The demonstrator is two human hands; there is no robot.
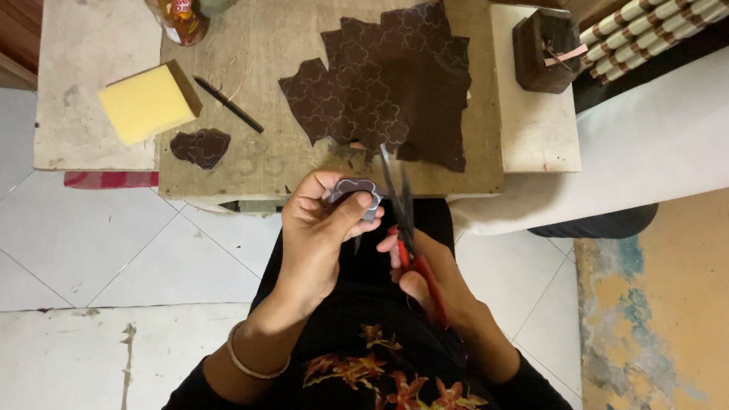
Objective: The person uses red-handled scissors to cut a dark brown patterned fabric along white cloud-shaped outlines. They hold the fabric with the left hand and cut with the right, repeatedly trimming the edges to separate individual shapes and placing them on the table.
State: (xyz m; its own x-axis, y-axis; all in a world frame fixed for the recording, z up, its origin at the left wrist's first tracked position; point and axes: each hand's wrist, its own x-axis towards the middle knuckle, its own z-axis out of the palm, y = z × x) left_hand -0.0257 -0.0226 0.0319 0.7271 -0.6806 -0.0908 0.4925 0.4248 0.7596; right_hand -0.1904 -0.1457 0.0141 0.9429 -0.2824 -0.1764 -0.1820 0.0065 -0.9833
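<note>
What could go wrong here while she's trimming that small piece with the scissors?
1. The left hand pinches the small cut piece right beside the scissors; a slip could nick the fingertips.
2. The piece is tiny and held only at its edge, so it may twist and the cut wander off its outline.
3. The work hangs over the lap, off the wooden board; a dropped piece could fall to the floor.
</note>
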